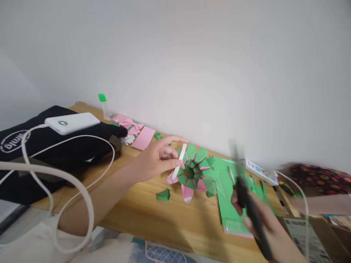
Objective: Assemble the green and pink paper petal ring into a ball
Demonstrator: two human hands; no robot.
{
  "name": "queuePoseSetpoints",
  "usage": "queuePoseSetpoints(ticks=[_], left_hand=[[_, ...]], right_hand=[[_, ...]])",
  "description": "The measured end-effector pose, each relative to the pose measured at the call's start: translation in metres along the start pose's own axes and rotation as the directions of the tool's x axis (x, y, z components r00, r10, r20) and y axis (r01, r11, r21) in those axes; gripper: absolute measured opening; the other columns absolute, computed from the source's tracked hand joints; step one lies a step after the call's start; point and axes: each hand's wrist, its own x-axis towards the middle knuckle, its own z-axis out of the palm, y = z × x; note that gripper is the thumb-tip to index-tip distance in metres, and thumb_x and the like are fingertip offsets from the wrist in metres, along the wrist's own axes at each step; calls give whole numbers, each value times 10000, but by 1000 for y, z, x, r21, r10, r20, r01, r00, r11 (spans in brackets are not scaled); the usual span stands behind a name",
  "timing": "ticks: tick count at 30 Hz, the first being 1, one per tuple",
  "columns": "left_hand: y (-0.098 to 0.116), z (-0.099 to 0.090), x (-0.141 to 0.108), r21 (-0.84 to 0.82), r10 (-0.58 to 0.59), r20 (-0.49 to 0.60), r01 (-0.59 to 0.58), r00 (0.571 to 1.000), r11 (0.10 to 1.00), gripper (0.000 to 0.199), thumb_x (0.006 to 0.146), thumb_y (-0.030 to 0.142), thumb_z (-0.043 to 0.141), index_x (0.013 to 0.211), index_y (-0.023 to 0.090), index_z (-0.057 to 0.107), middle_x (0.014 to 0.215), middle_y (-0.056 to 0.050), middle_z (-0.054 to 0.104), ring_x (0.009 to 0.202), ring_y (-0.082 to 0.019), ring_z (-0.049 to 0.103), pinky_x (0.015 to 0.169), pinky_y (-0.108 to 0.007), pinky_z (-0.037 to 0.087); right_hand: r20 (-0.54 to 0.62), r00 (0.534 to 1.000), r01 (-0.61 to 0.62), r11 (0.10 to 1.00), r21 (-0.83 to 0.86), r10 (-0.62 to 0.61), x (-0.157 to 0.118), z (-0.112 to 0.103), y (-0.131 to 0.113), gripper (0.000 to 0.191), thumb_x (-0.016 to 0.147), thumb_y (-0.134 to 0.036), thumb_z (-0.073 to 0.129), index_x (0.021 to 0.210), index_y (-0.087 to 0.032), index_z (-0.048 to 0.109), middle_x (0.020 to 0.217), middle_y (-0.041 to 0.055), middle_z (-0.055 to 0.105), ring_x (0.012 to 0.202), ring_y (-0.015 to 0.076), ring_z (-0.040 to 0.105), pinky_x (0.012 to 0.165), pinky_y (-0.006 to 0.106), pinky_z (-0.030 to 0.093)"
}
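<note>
My left hand [161, 159] holds a narrow white strip [179, 162] near its middle, thumb against it and index finger stretched out above. Behind and beside the strip lies a ring of folded green and pink paper pieces [208, 188], with an opening at its centre and pink petal-like tips along its front edge. My right hand [263, 212], at the right, is closed round a black-handled tool [252, 215]. The tool's grey tip points up and is smeared by motion, so its exact kind is unclear. A small folded green piece [163, 195] lies in front of the ring.
Green sheets [230, 215] with a pen [231, 174] lie under my right hand. A power strip [260, 171] stands behind. Pink paper [143, 138], a green-capped bottle [105, 107] and a black cloth with a power bank [72, 123] are left. A white cable [79, 186] loops before my left arm.
</note>
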Motion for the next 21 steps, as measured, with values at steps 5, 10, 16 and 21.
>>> queuePoseSetpoints(ticks=[5,10,16,21], left_hand=[[9,2,-3,73,-11,39,8,999,997,433,817,227,627,1230,206,498,761,16,682,700,-155,681,625,-257,490],[15,5,-6,199,-1,64,-12,998,980,414,823,211,624,1227,224,535,761,24,666,735,-148,673,588,-220,453],[20,4,-8,260,22,120,-52,993,964,402,856,214,602,1252,239,538,823,17,667,790,-146,667,631,-222,472],[23,3,-9,257,21,145,-58,989,965,396,865,222,596,1256,240,533,802,20,643,760,-143,658,622,-222,476]], right_hand=[[236,967,154,958,-242,-96,14,-10,-18,265,746,-545,662,782,-283,675,639,11,679,588,225,624,550,306,524],[326,939,213,929,-303,-109,22,-17,-30,277,768,-554,636,692,-287,639,581,-2,653,543,208,596,539,294,504],[382,917,245,918,-312,-115,29,-26,-41,362,795,-595,585,626,-276,608,554,8,625,526,196,577,515,282,483],[443,895,209,931,-300,-58,32,-30,-44,371,810,-575,571,622,-257,614,557,14,622,522,191,569,502,283,463]])
